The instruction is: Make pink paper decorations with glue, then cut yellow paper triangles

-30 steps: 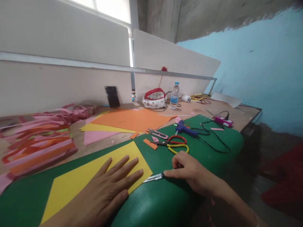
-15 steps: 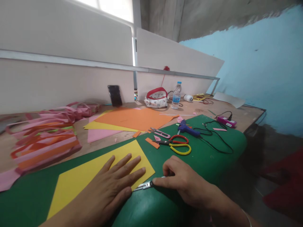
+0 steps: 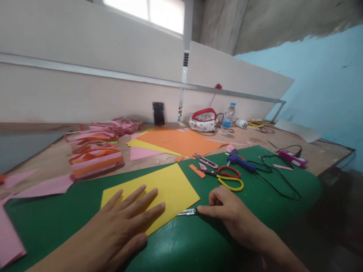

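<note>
Plainly, the head view centres on a yellow sheet (image 3: 172, 189), lying flat on a green mat (image 3: 181, 245). The left hand (image 3: 129, 221) presses on it palm down, fingers spread and gripping nothing, its thumb at the sheet's near edge. To the sheet's right, the right hand (image 3: 229, 207) has its fingers curled tightly round a cutter (image 3: 189, 212), whose blade tip meets that near edge; whether it sits over or under the sheet, I cannot tell.

The likeliest trouble is a cut thumb, should the blade run along the edge towards the left hand. The sheet could also skew if the palm lets up, and the mat's slick-looking surface would probably help it slide.

Well beyond the sheet stand two containers: a patterned pouch (image 3: 202, 124), mouth apparently gaping, contents out of sight, and a capped bottle (image 3: 227, 122), clear inside, its fill level indistinct.
</note>
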Action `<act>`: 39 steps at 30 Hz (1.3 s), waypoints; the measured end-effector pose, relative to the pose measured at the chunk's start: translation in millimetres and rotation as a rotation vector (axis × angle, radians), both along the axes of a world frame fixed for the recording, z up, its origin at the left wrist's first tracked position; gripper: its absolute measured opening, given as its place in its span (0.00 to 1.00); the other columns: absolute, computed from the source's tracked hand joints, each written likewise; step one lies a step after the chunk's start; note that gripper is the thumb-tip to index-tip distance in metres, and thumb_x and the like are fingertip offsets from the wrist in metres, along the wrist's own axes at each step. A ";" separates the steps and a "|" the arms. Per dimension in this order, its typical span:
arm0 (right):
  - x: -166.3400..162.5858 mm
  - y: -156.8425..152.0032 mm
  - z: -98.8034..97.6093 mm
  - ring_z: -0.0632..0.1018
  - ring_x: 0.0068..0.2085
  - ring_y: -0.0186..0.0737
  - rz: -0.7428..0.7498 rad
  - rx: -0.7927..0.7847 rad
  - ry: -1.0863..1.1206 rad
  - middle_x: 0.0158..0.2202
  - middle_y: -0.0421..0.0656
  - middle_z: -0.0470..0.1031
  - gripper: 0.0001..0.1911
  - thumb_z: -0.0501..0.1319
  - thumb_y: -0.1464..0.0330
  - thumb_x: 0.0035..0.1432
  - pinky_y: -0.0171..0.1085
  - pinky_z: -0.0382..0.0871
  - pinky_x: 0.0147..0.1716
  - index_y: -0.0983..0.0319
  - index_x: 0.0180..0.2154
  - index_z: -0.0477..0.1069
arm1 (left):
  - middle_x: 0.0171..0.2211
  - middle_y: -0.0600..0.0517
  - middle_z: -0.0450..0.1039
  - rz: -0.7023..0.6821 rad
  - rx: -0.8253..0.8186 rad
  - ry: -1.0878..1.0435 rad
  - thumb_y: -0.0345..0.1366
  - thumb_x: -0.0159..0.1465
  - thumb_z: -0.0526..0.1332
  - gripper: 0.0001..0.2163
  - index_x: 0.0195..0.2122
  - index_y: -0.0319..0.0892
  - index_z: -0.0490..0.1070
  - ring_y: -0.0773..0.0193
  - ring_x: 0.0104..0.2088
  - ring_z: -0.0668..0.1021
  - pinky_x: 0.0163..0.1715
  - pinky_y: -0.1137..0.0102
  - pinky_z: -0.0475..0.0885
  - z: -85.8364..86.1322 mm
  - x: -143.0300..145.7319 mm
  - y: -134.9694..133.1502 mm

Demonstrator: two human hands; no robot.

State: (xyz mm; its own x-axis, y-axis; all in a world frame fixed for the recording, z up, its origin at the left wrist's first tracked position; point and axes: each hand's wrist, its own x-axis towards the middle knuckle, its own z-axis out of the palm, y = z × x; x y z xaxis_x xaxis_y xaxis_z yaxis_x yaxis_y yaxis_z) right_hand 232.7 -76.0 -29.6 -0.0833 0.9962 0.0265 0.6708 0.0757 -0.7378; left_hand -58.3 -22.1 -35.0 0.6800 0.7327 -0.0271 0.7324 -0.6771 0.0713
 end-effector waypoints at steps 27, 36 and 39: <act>-46.3 -1.4 -1.3 0.66 0.33 0.36 0.220 -0.073 -0.004 0.31 0.38 0.64 0.17 0.59 0.54 0.59 0.35 0.60 0.32 0.59 0.28 0.64 | 0.66 0.67 0.38 0.090 -0.248 0.016 0.59 0.63 0.41 0.23 0.60 0.74 0.43 0.52 0.66 0.45 0.60 0.40 0.39 5.2 -7.1 -12.5; -40.4 -2.0 -19.6 0.67 0.33 0.37 0.282 0.049 -0.057 0.33 0.38 0.67 0.14 0.60 0.53 0.57 0.36 0.60 0.30 0.57 0.35 0.68 | 0.62 0.62 0.59 0.067 0.185 -0.302 0.54 0.66 0.43 0.22 0.60 0.64 0.54 0.54 0.65 0.55 0.63 0.50 0.46 -21.1 -17.3 -16.4; -41.2 -2.4 -19.2 0.67 0.33 0.37 0.272 0.044 -0.061 0.33 0.39 0.67 0.15 0.60 0.53 0.57 0.36 0.60 0.30 0.57 0.35 0.68 | 0.62 0.62 0.60 0.099 0.203 -0.304 0.54 0.65 0.43 0.22 0.60 0.63 0.54 0.55 0.65 0.54 0.63 0.51 0.47 -19.9 -23.7 -18.9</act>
